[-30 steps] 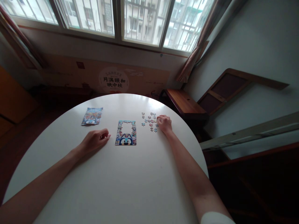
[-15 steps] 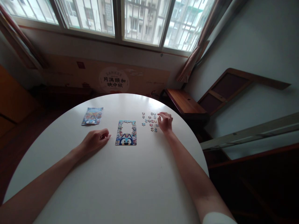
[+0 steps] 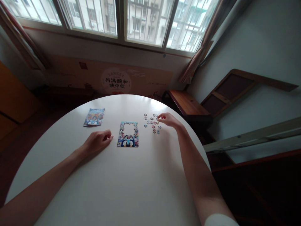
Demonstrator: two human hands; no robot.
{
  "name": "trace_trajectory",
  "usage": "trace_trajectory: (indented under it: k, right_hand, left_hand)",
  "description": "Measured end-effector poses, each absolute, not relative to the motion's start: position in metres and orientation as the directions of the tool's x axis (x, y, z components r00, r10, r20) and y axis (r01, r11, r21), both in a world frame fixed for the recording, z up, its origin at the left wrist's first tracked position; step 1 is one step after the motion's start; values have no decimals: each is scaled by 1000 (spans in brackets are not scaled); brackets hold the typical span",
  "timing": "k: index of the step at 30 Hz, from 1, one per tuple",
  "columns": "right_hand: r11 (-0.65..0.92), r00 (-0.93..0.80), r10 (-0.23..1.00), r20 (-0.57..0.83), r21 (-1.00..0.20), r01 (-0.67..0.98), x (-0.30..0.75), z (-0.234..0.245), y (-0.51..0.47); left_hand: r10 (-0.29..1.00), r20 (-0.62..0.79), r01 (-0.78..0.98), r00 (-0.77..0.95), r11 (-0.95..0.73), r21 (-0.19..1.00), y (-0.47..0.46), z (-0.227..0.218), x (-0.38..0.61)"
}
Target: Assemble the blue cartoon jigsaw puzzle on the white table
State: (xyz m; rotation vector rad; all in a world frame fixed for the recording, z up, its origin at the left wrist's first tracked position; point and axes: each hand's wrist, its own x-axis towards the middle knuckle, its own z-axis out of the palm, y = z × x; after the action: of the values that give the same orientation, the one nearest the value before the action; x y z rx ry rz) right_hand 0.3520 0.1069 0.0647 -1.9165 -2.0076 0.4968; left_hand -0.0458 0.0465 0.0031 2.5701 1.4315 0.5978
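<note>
A small jigsaw puzzle (image 3: 128, 142) with a blue cartoon dog's face lies on the white table, its border filled around a bare white area in the upper middle. To its right are several loose puzzle pieces (image 3: 154, 126). My right hand (image 3: 169, 120) is over the right side of these pieces, its fingertips pinched together on a puzzle piece that they mostly hide. Left of the puzzle, my left hand (image 3: 98, 140) rests on its side on the table. Its fingers are curled, and I see nothing in them.
A printed blue packet (image 3: 94, 117) lies at the far left of the round white table (image 3: 131, 185). Beyond the table's right edge stands a wooden bench (image 3: 188, 102). Barred windows (image 3: 145, 23) are behind, above a printed banner (image 3: 116, 82).
My right hand has turned and its fingers have come together at the pieces' right side. One piece there has shifted. My left hand stays put; the whole view has moved slightly.
</note>
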Motion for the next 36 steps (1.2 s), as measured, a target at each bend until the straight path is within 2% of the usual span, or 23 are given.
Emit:
trace_trajectory:
  k: [3, 6, 9, 16, 25, 30, 36]
  right_hand:
    - [25, -67, 996, -59, -535, 845, 347, 73, 111]
    - [52, -80, 997, -24, -564, 824, 338, 72, 114]
    - [44, -73, 997, -33, -540, 841, 332, 67, 115]
    - [-106, 67, 992, -110, -410, 906, 330, 66, 107]
    - [-79, 40, 994, -99, -434, 897, 337, 56, 108]
    - [-82, 30, 992, -123, -440, 894, 338, 58, 108]
    - [-57, -16, 986, -168, -423, 904, 340, 62, 105]
  left_hand:
    - [839, 277, 785, 468, -539, 306, 46, 3, -47]
    - [834, 286, 782, 473, -546, 300, 46, 2, -47]
    - [831, 287, 780, 476, -550, 299, 46, 2, -47]
    - [833, 313, 761, 456, -547, 349, 48, -2, -49]
    - [795, 347, 679, 498, -606, 415, 47, 1, -51]
    - [784, 393, 697, 480, -613, 372, 44, 4, -48]
    - [783, 349, 719, 515, -616, 322, 47, 0, -49]
